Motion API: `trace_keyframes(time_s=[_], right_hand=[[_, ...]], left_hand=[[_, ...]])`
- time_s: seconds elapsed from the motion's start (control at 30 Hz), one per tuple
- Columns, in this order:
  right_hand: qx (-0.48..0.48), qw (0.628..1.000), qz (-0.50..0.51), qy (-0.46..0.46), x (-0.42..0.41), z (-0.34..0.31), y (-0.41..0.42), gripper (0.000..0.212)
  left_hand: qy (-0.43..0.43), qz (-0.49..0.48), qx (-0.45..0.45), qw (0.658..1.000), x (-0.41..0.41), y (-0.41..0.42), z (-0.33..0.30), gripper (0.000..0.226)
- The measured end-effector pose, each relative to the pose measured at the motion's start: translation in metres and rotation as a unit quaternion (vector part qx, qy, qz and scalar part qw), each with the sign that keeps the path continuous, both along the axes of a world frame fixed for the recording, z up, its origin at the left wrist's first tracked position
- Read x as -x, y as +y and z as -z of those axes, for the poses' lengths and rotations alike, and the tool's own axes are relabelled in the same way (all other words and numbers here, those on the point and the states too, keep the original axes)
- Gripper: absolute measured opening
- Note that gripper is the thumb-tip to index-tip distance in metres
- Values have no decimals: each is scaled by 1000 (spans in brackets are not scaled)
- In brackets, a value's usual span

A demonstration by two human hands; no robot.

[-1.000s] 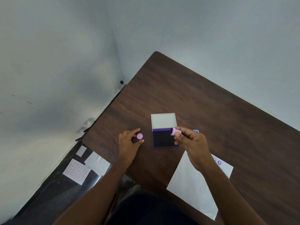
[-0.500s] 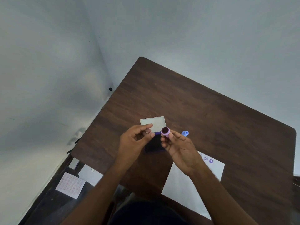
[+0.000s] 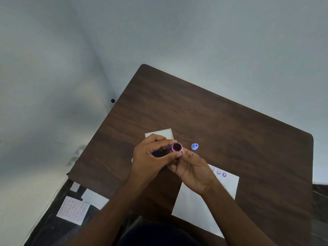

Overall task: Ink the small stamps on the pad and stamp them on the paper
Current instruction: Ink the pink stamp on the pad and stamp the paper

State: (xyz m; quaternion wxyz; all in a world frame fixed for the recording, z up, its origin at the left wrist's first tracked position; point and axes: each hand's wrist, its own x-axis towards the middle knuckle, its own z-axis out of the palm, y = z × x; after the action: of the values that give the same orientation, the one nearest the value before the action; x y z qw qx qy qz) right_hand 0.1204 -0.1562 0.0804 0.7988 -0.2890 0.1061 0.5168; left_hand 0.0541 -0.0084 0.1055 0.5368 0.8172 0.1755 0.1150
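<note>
A small pink stamp [image 3: 177, 147] is held above the table with its dark inked face turned up at me. My right hand [image 3: 193, 171] grips its body from below. My left hand [image 3: 150, 158] pinches it between thumb and forefinger from the left. The ink pad [image 3: 158, 154] lies mostly hidden under my left hand, and its pale open lid [image 3: 159, 134] shows behind it. A blue stamp [image 3: 194, 146] stands on the table to the right. The white paper [image 3: 195, 210] lies near the front edge, with purple stamp marks [image 3: 219, 172] at its far corner.
A sliver of a pink piece [image 3: 132, 160] shows on the brown table [image 3: 213, 118] just left of my left hand. On the dark floor at lower left lie a dotted sheet [image 3: 73, 209] and white sheets [image 3: 94, 197]. Walls stand close behind and to the left.
My left hand left the pink piece on the table and came right onto the stamp. My right hand turned the stamp from lying sideways over the pad to face up.
</note>
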Motion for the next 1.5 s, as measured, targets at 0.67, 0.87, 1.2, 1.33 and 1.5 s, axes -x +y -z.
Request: trace_keyframes(time_s=[0.67, 0.87, 1.2, 1.33, 1.5], right_hand=[[245, 943, -64, -217, -19, 29, -12, 18], [506, 649, -142, -550, -7, 70, 11, 17], [501, 449, -288, -681, 10, 106, 32, 31], [495, 438, -311, -683, 14, 110, 37, 30], [499, 400, -324, -697, 17, 112, 42, 34]], left_hand=[[64, -61, -57, 994, 20, 1, 55, 48], [240, -28, -102, 965, 46, 9, 116, 54], [245, 16, -144, 959, 35, 8, 142, 72], [230, 23, -171, 958, 32, 8, 147, 87], [227, 23, -183, 956, 31, 10, 151, 89]])
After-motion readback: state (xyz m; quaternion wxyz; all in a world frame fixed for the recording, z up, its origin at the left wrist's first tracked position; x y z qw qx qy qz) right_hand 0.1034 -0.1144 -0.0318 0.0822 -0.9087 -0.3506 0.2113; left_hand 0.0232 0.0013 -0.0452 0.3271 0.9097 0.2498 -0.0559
